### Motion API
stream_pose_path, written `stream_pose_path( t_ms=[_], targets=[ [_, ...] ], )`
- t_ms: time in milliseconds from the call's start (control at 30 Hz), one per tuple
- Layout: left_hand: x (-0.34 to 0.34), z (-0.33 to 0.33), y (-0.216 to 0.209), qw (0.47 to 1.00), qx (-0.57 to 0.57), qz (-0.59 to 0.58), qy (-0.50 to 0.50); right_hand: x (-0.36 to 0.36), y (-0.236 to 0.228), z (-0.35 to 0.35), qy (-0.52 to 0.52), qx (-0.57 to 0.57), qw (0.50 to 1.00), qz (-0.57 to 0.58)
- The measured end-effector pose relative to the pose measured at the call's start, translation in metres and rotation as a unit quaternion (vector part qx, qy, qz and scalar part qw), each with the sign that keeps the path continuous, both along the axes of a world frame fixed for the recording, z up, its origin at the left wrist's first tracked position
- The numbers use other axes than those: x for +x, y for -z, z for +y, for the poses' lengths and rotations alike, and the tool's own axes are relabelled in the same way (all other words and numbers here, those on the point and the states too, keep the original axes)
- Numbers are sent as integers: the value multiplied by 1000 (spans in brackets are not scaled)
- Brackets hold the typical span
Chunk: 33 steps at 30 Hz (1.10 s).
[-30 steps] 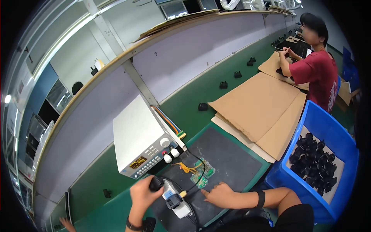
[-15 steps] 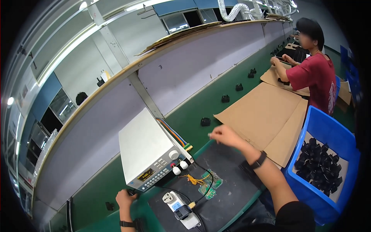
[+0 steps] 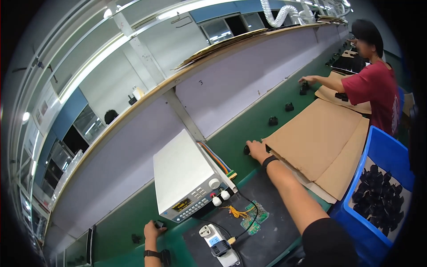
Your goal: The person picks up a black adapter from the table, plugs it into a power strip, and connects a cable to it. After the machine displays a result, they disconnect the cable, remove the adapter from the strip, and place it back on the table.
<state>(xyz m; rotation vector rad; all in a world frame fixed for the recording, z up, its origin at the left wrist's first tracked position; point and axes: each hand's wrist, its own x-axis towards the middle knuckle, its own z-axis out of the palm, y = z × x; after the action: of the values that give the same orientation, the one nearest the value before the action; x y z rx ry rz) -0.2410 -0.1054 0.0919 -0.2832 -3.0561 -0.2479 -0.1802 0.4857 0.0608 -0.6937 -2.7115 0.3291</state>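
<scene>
My right hand reaches over the green bench beside the cardboard, its fingers closed on a small black plug adapter. Down at the left, next to the test instrument, my left hand has its fingers round another small black piece, mostly hidden. The white and grey test instrument stands between my arms. In front of it, a white power strip carries a plugged-in black adapter. Green circuit boards with yellow wires lie on the black mat.
Flat cardboard covers the bench at right. A blue bin of black adapters stands beside it. More adapters sit along the bench. A co-worker in a red shirt reaches toward one. A shelf runs behind.
My right hand has stretched forward and closed on the black adapter. The co-worker's arm has extended to an adapter on the bench. The whole view has shifted slightly; my left hand stays by the instrument.
</scene>
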Motion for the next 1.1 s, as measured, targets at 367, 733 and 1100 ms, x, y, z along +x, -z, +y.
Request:
stream_pose_path(
  t_ms=[367, 733, 1100],
  targets=[
    [121, 74, -97, 932, 168, 306, 99, 169, -127, -87, -181, -539, 737, 365],
    [238, 166, -129, 842, 119, 240, 468, 223, -107, -225, -331, -743, 582, -24],
    [176, 152, -81, 932, 216, -33, 289, 230, -55, -208, -512, -171, 838, 74]
  ],
)
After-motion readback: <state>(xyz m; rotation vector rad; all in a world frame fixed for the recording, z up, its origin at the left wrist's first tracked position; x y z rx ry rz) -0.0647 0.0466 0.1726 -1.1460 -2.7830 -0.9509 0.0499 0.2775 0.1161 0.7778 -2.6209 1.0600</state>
